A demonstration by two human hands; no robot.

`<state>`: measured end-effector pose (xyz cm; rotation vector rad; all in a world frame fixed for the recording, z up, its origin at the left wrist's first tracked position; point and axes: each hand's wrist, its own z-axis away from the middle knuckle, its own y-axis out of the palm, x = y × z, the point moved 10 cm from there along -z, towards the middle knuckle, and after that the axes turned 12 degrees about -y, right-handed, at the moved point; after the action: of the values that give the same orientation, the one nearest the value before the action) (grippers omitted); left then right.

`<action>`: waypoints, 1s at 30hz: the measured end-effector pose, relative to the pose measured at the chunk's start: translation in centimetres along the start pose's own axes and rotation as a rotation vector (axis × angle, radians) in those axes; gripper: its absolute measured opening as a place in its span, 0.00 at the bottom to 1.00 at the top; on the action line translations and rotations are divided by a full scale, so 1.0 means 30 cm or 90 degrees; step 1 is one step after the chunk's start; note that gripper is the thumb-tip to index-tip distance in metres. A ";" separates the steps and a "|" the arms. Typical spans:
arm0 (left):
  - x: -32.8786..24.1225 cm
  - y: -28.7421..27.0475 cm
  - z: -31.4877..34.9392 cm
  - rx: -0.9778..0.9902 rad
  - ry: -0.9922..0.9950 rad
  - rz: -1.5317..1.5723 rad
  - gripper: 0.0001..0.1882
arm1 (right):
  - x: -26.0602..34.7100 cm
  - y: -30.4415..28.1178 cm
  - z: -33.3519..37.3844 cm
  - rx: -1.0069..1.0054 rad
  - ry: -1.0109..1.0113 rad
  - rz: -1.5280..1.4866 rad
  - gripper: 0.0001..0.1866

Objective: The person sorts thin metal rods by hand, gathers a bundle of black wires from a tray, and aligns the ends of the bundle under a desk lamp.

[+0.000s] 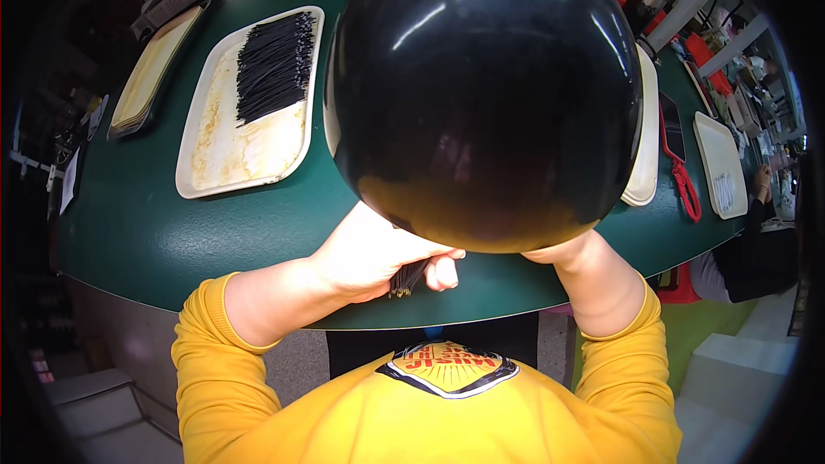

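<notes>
My left hand (378, 249) is closed around a bundle of thin black wires (404, 280). Their light-coloured ends poke out below my fingers, near the table's front edge. Of my right hand (563, 249), only the wrist and the heel show. Its fingers, and whatever they may hold, are hidden beneath a big glossy black dome-shaped hood (485, 112), which looks like a lamp shade. On the left, a white tray (249, 182) with brownish stains carries a dense heap of similar black wires (275, 67).
The green table (129, 215) curves around me. A stack of yellowish trays (155, 73) stands at far left. Right of the hood are a partly covered white tray (642, 180), a red-handled tool (685, 193) and a tray (718, 142) with small pale pieces. Another person's hand (762, 180) is at far right.
</notes>
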<state>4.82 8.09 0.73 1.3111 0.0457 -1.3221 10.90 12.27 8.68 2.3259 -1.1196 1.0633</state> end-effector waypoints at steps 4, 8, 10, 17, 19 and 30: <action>-0.015 -0.018 0.002 -0.034 0.035 0.005 0.05 | 0.047 0.016 0.005 0.093 -0.083 0.199 0.10; -0.025 -0.006 0.012 -0.029 0.037 -0.003 0.05 | -0.136 -0.094 0.109 -0.152 0.151 -0.089 0.14; -0.025 -0.006 0.010 -0.022 0.034 0.003 0.06 | -0.074 -0.085 0.057 -0.094 0.020 -0.024 0.17; -0.032 0.008 0.017 0.027 0.048 0.048 0.07 | -0.106 -0.088 0.087 -0.140 0.076 -0.271 0.17; -0.032 0.005 0.017 0.017 0.045 0.038 0.07 | -0.103 -0.098 0.080 -0.124 0.080 -0.160 0.17; -0.039 -0.009 0.018 0.009 0.073 0.039 0.08 | -0.039 -0.081 0.030 -0.086 0.040 0.045 0.16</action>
<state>3.89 8.57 1.54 1.3881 0.0746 -1.1968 12.76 13.88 7.23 2.1494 -1.2182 1.0437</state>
